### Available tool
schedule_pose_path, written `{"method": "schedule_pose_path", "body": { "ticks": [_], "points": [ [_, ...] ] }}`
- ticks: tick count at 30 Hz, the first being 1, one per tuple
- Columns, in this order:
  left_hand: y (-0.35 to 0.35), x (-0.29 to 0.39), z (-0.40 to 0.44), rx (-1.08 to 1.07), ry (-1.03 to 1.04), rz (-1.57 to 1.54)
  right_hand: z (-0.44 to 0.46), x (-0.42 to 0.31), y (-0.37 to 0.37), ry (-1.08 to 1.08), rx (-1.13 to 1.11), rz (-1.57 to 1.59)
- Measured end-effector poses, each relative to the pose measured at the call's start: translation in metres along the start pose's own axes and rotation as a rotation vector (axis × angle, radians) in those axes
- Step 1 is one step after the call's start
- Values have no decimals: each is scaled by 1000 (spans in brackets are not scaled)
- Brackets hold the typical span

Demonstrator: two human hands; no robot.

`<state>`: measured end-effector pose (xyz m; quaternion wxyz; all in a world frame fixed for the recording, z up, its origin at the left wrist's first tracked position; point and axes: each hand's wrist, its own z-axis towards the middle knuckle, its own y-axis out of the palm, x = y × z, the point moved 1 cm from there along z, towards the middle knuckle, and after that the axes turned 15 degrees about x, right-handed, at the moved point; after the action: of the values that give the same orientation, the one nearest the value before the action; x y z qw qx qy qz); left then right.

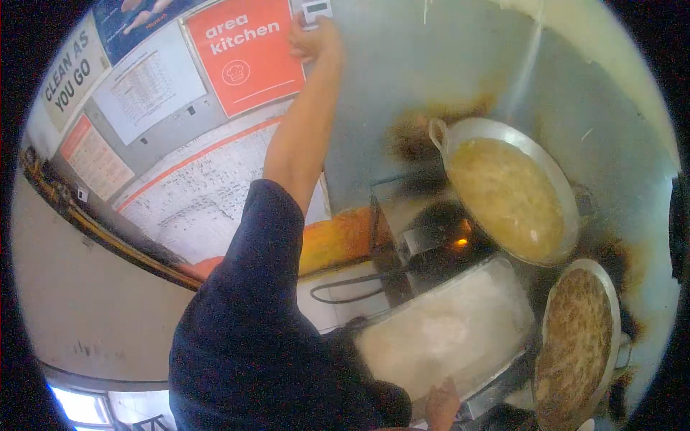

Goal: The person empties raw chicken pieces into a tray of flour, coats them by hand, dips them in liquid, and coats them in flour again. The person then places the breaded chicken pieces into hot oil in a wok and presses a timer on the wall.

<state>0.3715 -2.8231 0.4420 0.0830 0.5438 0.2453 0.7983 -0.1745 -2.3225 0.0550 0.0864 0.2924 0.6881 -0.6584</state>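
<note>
My left arm, in a dark sleeve, stretches up to the wall. My left hand (314,44) has its fingers curled at a small white device (315,10) with a display, beside the red kitchen poster (248,54). Low in the view, my right hand (442,404) is near the front edge of a rectangular tray (449,327) with a pale, floury surface. Its fingers are blurred, and whether they hold anything cannot be made out.
A large pan (510,190) of bubbling yellowish oil stands behind the tray, near an orange flame (462,242). Another pan (578,345) with brown, foaming contents is at the right. Papers (149,93) and a sign (67,72) hang on the wall.
</note>
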Motion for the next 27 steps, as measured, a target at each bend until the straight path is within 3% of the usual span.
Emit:
{"method": "schedule_pose_path", "body": {
  "ticks": [7, 10, 12, 13, 15, 16, 18, 19, 21, 23, 25, 26, 27],
  "points": [
    [27, -41, 24, -109, -126, -228, 0, 35, 33, -153, 149, -175],
    [15, -31, 23, -155, -105, -186, -4, 16, 6, -183, 108, -71],
    [11, -22, 24, -158, -190, -150, -8, 14, -1, -81, 135, 303],
    [11, -19, 25, -160, -216, -144, -9, 29, 10, -84, 139, 312],
    [18, -30, 27, -191, -212, -302, -14, 66, 40, -534, 162, -290],
    [20, -33, 29, -194, -217, -310, -16, 70, 43, -529, 171, -291],
    [26, -42, 30, -214, -162, -358, -26, 79, 50, -507, 34, -687],
    [24, -37, 26, -222, -145, -373, -31, 73, 49, -501, 34, -688],
    [-15, 6, 5, -129, -158, -342, -40, 41, 35, -322, 298, -621],
    [-30, -31, -4, -202, 41, -363, -47, 10, 23, -131, 554, -548],
    [-130, -66, -71, -517, 423, -176, -52, -6, 18, 49, 752, -431],
    [-205, -66, -105, -960, 243, -106, -52, -5, 19, 112, 752, -351],
    [-275, -88, -138, -1255, 150, -21, -51, -1, 20, 181, 698, -233]
  ]
}}
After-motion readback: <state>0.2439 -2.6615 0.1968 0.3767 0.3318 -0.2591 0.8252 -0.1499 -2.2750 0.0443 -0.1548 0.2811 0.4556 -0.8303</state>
